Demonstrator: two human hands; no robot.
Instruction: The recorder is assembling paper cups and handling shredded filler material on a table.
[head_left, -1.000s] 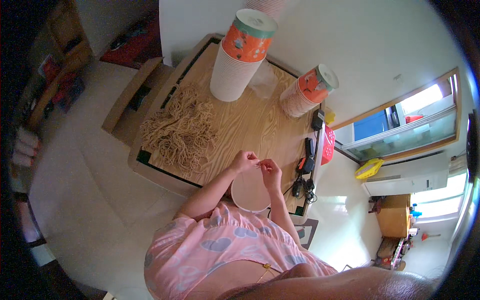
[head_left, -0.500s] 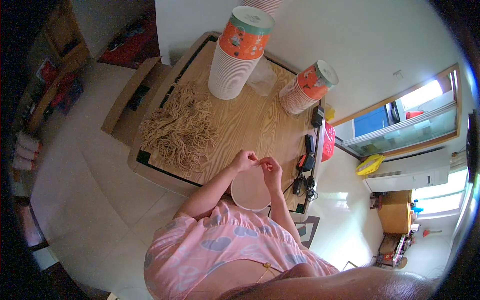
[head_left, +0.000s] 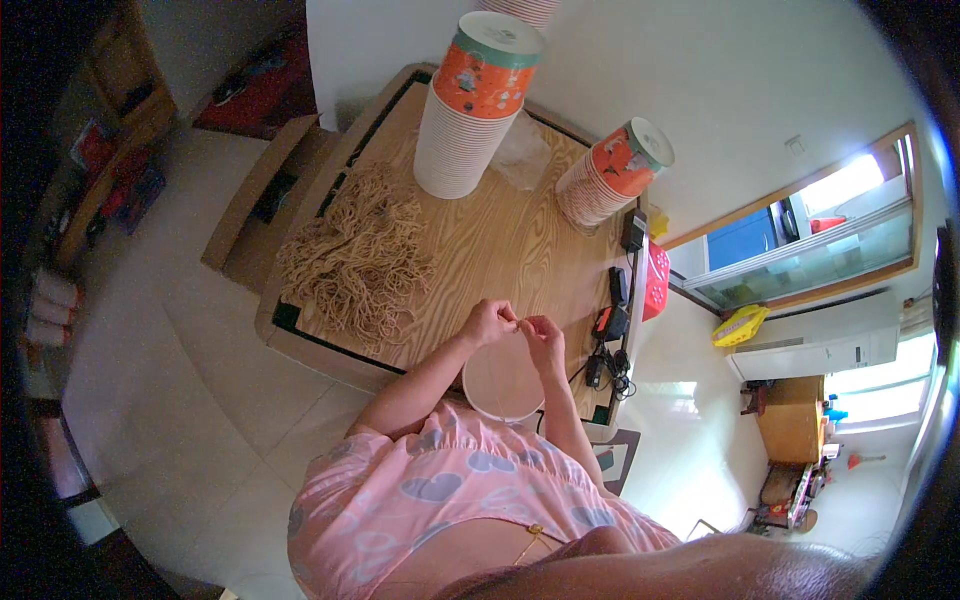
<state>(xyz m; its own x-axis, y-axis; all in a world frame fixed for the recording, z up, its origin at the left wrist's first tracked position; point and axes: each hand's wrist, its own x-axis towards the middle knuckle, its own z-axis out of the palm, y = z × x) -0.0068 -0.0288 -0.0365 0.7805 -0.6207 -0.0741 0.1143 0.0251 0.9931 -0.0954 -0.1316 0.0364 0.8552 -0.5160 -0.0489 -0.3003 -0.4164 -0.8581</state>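
Observation:
A pale, open paper bucket (head_left: 500, 385) sits at the near table edge, against my body. Above its far rim, my left hand (head_left: 490, 322) and my right hand (head_left: 543, 338) almost meet. The fingertips of both are pinched together over something too small to make out. A faint thin line, perhaps a cord, runs down inside the bucket from the fingers. To the left on the tabletop lies a heap of tan cords (head_left: 358, 255), loosely tangled.
Upside-down paper buckets form a tall stack (head_left: 468, 110) at the back and a shorter stack (head_left: 612, 175) at the back right. Clear plastic wrap (head_left: 522, 152) lies between them. Black power adapters (head_left: 612, 322) with cables line the right edge. A cardboard box (head_left: 262, 200) stands left.
My hands stay pinched above the bucket, with only slight finger movement. The view has shifted a little; the stacks and cord heap stay put.

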